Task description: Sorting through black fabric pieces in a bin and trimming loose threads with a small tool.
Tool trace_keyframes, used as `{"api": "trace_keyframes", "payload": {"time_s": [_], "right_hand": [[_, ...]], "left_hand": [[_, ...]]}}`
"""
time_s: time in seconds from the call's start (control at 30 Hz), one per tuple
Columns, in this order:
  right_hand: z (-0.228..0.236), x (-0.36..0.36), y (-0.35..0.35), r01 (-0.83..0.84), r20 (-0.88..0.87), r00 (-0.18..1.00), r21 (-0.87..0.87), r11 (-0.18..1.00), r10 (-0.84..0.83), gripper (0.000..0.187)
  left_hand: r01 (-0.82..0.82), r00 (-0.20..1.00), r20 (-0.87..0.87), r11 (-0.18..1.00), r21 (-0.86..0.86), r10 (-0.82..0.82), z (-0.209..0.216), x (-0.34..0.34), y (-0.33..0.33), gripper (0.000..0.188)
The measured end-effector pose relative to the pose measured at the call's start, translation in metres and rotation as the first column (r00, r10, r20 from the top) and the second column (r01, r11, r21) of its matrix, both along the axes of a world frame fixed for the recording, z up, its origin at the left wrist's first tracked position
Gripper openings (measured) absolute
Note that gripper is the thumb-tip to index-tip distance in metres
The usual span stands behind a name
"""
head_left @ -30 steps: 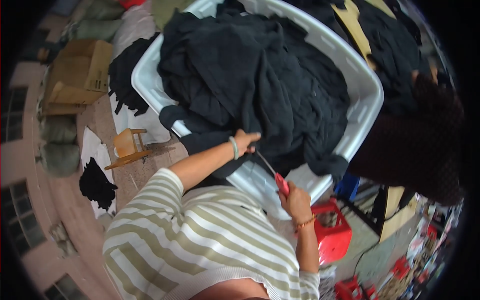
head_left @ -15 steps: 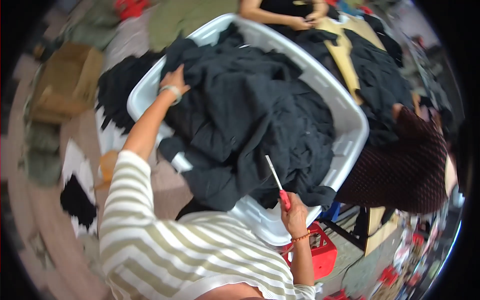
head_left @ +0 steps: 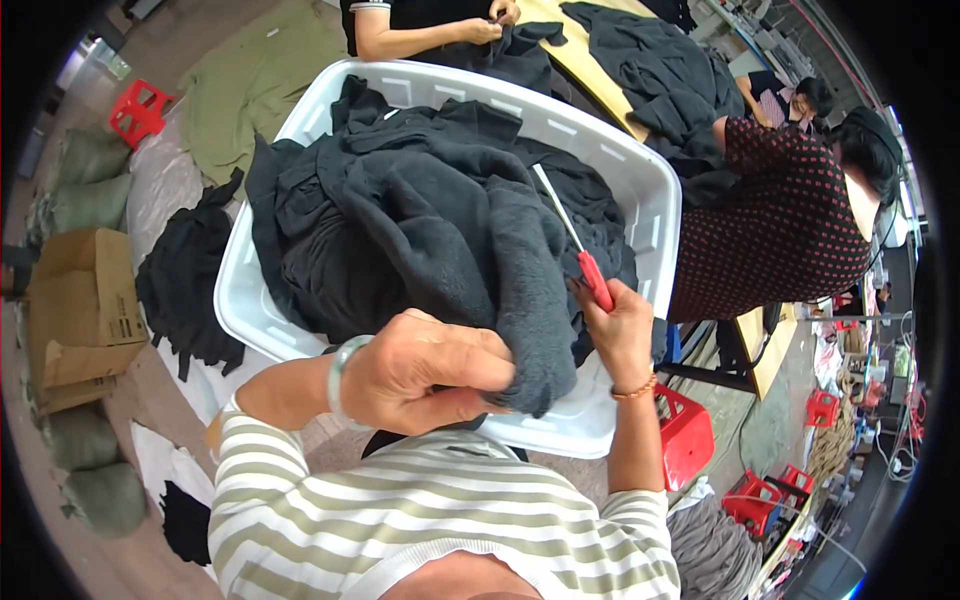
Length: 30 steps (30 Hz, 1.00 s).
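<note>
Near my body, my left hand (head_left: 430,370) pinches the edge of a dark fleecy garment (head_left: 530,290), lifting part of it over the tub's near side. The rest of the cloth runs back into a heap of dark garments (head_left: 370,200) in a large white plastic tub (head_left: 655,240). At the tub's right side my right hand (head_left: 620,330) is closed round a red-handled tool (head_left: 595,280). Its long, slim metal blade points away from me, up and left over the heap. Whether it has a second blade cannot be made out.
Dark cloth pieces (head_left: 190,270) and a cardboard box (head_left: 85,300) lie on the left. Right of the tub stands a red stool (head_left: 685,435). A person in a dotted top (head_left: 780,220) works beside a table (head_left: 600,80) of dark garments; another person's hands (head_left: 490,25) are beyond the tub.
My left hand has come from the tub's far left toward my body and now holds up the fleecy garment. My right hand with the tool has moved farther from me. The view has shifted.
</note>
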State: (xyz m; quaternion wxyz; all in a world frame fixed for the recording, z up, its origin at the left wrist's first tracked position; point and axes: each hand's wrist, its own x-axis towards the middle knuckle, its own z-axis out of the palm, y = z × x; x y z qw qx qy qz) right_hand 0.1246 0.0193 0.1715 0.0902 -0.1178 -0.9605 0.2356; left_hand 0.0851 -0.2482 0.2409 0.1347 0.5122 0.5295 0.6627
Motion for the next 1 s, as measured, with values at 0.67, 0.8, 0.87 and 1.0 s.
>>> {"api": "trace_keyframes", "payload": {"time_s": [0.67, 0.8, 0.87, 1.0], "right_hand": [[0.023, 0.060, 0.080, -0.442, -0.428, 0.893, -0.892, 0.098, 0.137, 0.047], [0.039, 0.024, 0.131, -0.351, -0.088, 0.927, -0.548, 0.759, 0.365, 0.033], [0.065, -0.024, 0.087, -0.110, 0.019, 0.976, -0.816, 0.568, 0.216, 0.045], [-0.002, -0.030, 0.119, 0.019, 0.105, 0.980, -0.897, 0.442, 0.171, 0.030]], "left_hand": [[-0.243, 0.910, -0.414, 0.855, -0.458, 0.037, -0.076, -0.067, 0.078, 0.136], [0.796, 0.605, 0.317, 0.563, -0.221, -0.730, -0.100, -0.014, 0.131, 0.102], [0.713, 0.691, 0.384, 0.666, -0.221, -0.612, -0.130, 0.029, 0.136, 0.085], [0.493, 0.175, 0.978, 0.870, 0.013, -0.113, -0.185, 0.071, 0.138, 0.070]]}}
